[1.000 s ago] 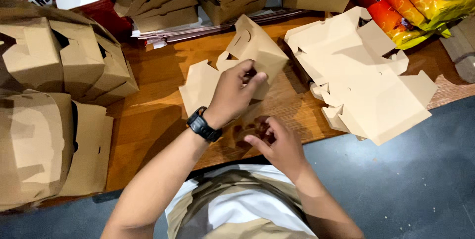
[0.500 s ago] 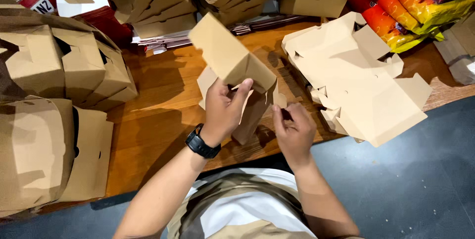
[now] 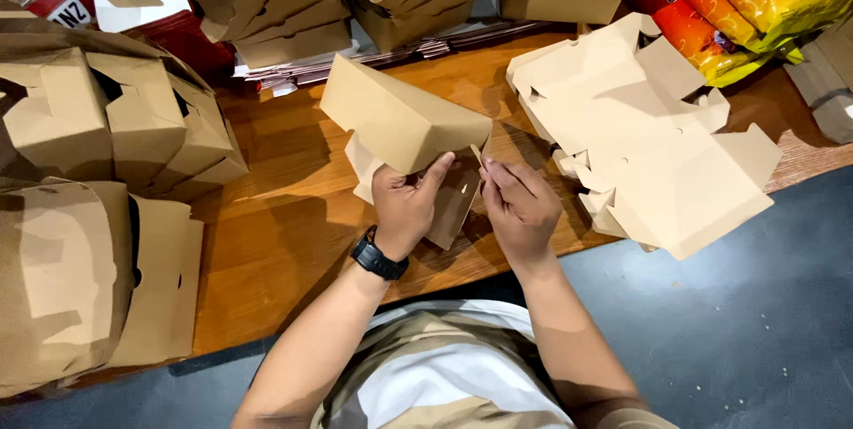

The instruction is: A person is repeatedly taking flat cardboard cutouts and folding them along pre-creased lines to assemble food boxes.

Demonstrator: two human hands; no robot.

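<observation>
Cardboard box (image 3: pixel 404 123) gripped by left hand (image 3: pixel 404 207) and right hand (image 3: pixel 520 207), its lower part hidden behind them.

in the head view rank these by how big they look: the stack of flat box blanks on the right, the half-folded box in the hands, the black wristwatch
1. Stack of flat box blanks
2. Half-folded box, held nearer the camera, so its true size is less certain
3. Black wristwatch

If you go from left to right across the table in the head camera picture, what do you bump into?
Folded brown boxes → left hand holding the cardboard box → right hand → flat cardboard pile → orange snack bags.
</observation>
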